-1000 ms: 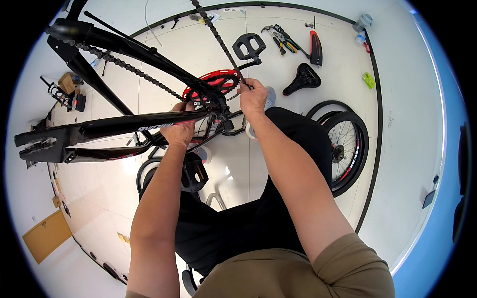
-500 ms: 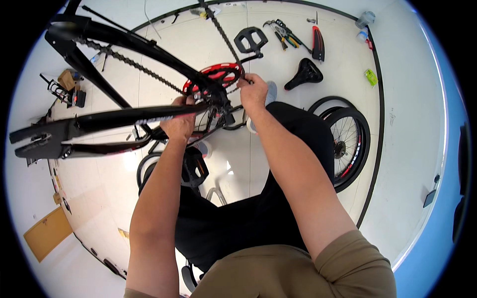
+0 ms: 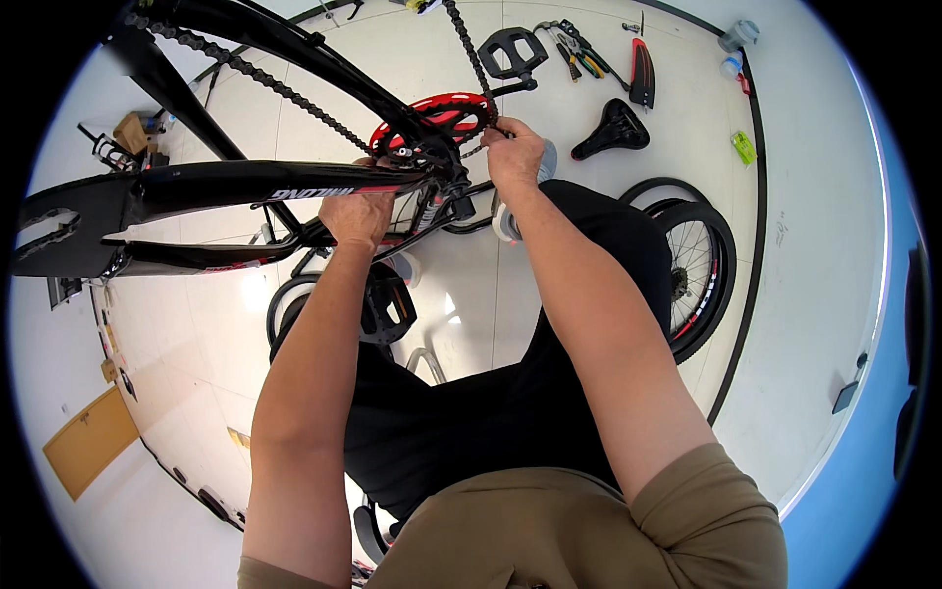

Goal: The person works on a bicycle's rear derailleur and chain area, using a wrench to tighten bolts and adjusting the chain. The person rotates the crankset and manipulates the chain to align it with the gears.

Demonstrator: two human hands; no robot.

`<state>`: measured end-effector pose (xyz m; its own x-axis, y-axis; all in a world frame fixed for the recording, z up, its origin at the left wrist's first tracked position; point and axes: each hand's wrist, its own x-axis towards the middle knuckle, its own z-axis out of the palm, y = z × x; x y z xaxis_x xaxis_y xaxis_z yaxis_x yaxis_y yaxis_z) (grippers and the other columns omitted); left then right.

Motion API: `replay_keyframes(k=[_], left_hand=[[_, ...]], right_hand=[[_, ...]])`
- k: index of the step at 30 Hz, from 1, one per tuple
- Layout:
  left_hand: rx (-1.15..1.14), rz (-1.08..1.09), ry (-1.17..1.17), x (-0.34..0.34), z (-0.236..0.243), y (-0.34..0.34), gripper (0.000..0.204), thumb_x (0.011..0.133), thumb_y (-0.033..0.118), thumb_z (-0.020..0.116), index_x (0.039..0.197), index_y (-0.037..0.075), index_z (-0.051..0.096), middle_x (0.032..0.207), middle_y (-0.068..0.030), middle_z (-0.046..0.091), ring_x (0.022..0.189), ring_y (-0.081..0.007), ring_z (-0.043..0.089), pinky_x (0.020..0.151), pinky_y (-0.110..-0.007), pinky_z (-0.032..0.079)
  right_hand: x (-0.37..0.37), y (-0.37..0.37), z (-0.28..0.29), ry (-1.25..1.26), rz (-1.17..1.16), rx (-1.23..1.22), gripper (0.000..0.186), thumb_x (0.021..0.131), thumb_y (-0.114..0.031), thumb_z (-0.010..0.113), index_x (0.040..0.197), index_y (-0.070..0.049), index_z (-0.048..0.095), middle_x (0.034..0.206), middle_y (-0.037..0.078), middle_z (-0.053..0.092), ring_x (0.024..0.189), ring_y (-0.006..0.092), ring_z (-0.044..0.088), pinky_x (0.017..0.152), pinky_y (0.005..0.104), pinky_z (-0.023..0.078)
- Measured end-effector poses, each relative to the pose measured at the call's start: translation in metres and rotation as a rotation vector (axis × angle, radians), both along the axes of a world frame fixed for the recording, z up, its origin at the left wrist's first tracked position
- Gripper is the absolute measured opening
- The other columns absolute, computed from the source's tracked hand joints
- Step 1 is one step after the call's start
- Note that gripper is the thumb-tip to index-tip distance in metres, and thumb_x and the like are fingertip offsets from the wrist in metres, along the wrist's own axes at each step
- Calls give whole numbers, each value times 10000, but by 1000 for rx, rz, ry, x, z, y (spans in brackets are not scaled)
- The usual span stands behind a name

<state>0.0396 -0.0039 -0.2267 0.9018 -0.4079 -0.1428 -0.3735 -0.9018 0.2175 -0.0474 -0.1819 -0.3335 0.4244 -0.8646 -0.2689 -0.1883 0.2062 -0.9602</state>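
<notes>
1. Chain (image 3: 469, 44): it shows as two long strands. The one nearest your right hand drops from the top edge of the view, steep and leaning slightly right, its long axis pointing toward your fingers. The other slants from upper left down to the right, meeting the left side of the chainring.

2. Chainring with red guard (image 3: 437, 106): it lies between your hands, an ellipse in this view, its long axis rising toward the right.

3. Right hand (image 3: 515, 155): your fingers are curled, thumb and fingertips pinched together on the chain at the right side of the chainring.

4. Left hand (image 3: 355, 214): your palm lies below the lettered frame tube (image 3: 231, 187), with the fingers passing behind it. The tube hides the fingertips, so you cannot tell whether they are apart or together, or what they grip.

5. Frame: the lettered tube runs nearly level from the left; a second black tube (image 3: 324, 64) slants down from the upper left. Both converge at the crank.

6. Surroundings: an upper pedal (image 3: 531, 69) stands beyond your right hand. Farther out on the floor lie a black saddle (image 3: 610, 130), hand tools (image 3: 589, 61) and, to the right, a wheel (image 3: 727, 285).
</notes>
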Motion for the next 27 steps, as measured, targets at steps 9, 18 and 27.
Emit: replay_keyframes(k=[9, 18, 27], left_hand=[[11, 8, -14, 0, -1, 0, 523, 936, 592, 475, 1120, 152, 691, 1000, -101, 730, 972, -327, 677, 845, -412, 514], [-46, 14, 11, -2, 2, 1, 523, 957, 576, 454, 1098, 130, 687, 954, -109, 728, 946, -329, 679, 841, -411, 500], [-38, 19, 24, -4, 4, -1, 515, 963, 573, 452, 1111, 135, 680, 968, -111, 727, 956, -321, 677, 849, -406, 492]], right_hand=[[0, 2, -10, 49, -59, -70, 172, 842, -19, 664, 983, 72, 700, 760, 103, 701, 706, 151, 663, 679, 274, 510], [3, -1, -7, 45, -11, 27, 224, 825, -81, 691, 1033, -13, 737, 934, 183, 729, 863, 273, 697, 810, 354, 524], [0, 0, 0, 51, -15, 0, 216, 826, -59, 686, 1030, -3, 732, 901, 171, 730, 841, 264, 694, 790, 346, 521]])
